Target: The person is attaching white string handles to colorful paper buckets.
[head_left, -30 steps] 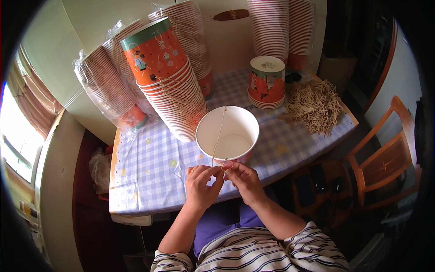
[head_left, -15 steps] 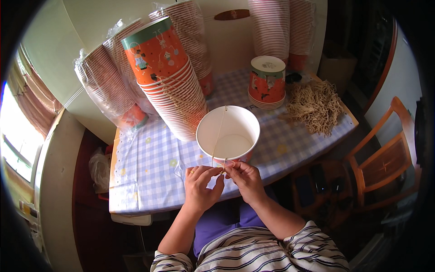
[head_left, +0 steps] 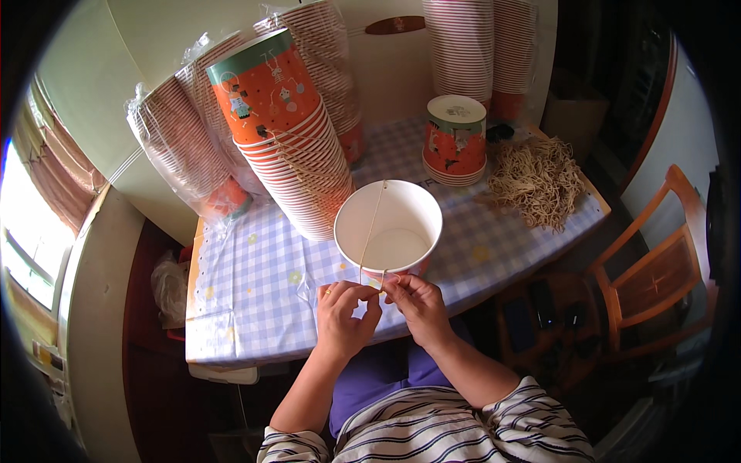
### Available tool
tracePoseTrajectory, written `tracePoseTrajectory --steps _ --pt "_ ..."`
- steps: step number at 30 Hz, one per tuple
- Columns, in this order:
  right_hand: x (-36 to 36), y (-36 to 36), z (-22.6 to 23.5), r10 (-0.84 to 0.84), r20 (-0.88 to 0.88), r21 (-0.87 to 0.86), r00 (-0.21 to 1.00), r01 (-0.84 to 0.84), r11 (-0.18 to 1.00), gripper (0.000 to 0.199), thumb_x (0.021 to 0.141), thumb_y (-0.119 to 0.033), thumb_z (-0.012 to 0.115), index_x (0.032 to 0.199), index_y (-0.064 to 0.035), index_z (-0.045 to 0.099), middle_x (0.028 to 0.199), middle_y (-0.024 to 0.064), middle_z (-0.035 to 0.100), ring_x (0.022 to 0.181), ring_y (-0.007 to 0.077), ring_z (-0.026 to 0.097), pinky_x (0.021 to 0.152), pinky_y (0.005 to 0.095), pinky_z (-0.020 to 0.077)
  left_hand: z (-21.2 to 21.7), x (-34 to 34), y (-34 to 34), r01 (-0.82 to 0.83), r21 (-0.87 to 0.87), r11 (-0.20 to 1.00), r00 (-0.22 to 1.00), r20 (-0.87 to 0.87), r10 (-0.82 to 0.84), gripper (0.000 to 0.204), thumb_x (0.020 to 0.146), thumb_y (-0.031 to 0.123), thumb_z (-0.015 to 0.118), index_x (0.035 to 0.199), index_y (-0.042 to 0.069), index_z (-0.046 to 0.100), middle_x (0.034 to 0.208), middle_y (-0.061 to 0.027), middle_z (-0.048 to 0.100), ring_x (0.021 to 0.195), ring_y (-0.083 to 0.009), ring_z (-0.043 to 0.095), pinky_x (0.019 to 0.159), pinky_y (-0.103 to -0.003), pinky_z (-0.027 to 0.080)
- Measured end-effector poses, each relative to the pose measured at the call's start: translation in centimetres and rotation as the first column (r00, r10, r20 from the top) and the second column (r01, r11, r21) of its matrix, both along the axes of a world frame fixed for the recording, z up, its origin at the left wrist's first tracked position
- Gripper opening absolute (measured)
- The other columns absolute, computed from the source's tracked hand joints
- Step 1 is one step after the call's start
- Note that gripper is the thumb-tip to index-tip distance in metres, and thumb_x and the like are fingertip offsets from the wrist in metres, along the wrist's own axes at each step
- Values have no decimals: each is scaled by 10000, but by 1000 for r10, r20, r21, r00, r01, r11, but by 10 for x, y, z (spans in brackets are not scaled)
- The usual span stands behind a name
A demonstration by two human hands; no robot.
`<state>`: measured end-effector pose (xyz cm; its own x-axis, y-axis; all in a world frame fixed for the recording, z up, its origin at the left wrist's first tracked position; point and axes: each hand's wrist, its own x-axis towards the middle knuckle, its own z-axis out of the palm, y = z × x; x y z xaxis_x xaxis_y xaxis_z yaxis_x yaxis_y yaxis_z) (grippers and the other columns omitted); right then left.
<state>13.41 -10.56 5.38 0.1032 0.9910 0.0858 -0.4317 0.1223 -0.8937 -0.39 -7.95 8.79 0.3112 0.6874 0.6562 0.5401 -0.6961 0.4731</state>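
A paper bucket (head_left: pixel 397 231), white inside, stands mouth up near the table's front edge. A thin tan cord (head_left: pixel 373 224) runs from a hole at its far rim across the mouth to the near rim. Just in front of that near rim, my left hand (head_left: pixel 343 310) pinches the cord between thumb and forefinger. My right hand (head_left: pixel 418 305) meets it there, its fingertips closed on the cord by a small loop. The fingers partly hide the cord where the hands come together.
Behind the bucket leans a tall stack of orange buckets (head_left: pixel 297 154) with cords hanging on it. Plastic-wrapped stacks (head_left: pixel 181 147) line the wall. At the right are upturned buckets (head_left: pixel 455 143) and a heap of tan cords (head_left: pixel 538 181). A wooden chair (head_left: pixel 652 262) stands beyond the checked tablecloth (head_left: pixel 262 309).
My left thumb and fingers have shifted slightly right, closer to the right fingertips. The loop of cord by the right hand looks smaller. The bucket stays in place.
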Motion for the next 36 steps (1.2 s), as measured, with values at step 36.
tracePoseTrajectory --steps 36 --pt "1 1 -4 14 6 8 1000 -14 1000 195 920 -191 579 946 -2 618 805 1 624 743 62 563 696 210 460 5 -3 -1 15 -72 997 1000 -5 -16 185 661 2 670 826 84 654 755 -18 622 636 -141 531 690 -284 393"
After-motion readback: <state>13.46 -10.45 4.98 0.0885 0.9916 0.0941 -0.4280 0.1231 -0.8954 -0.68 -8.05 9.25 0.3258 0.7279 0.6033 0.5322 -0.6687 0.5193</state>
